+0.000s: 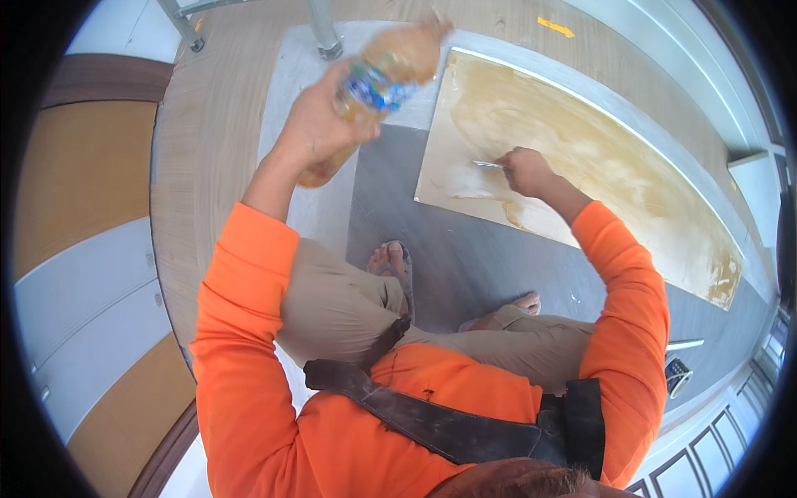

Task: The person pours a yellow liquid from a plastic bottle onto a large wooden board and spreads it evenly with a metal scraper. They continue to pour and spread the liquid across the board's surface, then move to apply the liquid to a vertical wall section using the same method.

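My left hand grips a clear plastic bottle of amber-brown contents with a blue and green label; it is tilted and blurred, above the floor left of a flat panel. My right hand holds a small thin, light-coloured flat tool, pinched in the fingers and low over the panel's left part. The tool's exact kind cannot be told. The pale rectangular panel lies on the floor, and an uneven yellowish-brown coating covers much of its face. Its left end is paler, with a few brown smears along the near edge.
Metal legs of a stand or ladder rest at the upper left. Cabinets with orange-brown and white fronts line the left. My sandalled foot is near the panel's near edge. A dark device with a cable lies at the right.
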